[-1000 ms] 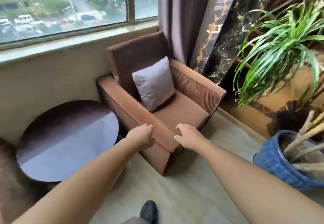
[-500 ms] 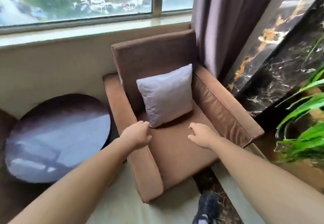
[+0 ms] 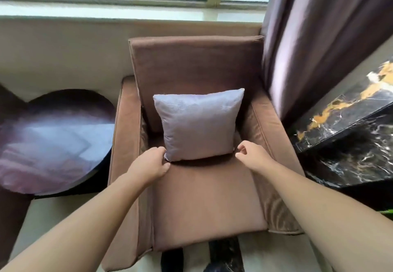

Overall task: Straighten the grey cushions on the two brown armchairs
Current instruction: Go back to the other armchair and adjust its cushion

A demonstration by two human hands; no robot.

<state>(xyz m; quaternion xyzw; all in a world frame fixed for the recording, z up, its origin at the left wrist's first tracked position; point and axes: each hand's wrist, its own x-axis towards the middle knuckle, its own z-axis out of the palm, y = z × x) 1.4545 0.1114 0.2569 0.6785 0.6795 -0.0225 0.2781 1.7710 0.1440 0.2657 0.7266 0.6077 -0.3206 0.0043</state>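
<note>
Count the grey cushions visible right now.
1. The grey cushion stands on the brown armchair seat, leaning against its backrest. The second armchair's cushion is out of view.

The armchair [image 3: 204, 203] is matt brown cloth, soft and velvety – its cushion [image 3: 198, 125] a grey woven fabric with a faint sheen. The round tabletop [image 3: 53, 142] is glossy and reflective; the dark marble [image 3: 348, 135] is polished, the curtain [image 3: 314, 37] smooth cloth.

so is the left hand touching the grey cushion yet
Touching. The head view shows the left hand with its fingers against the lower left corner of the grey cushion.
</note>
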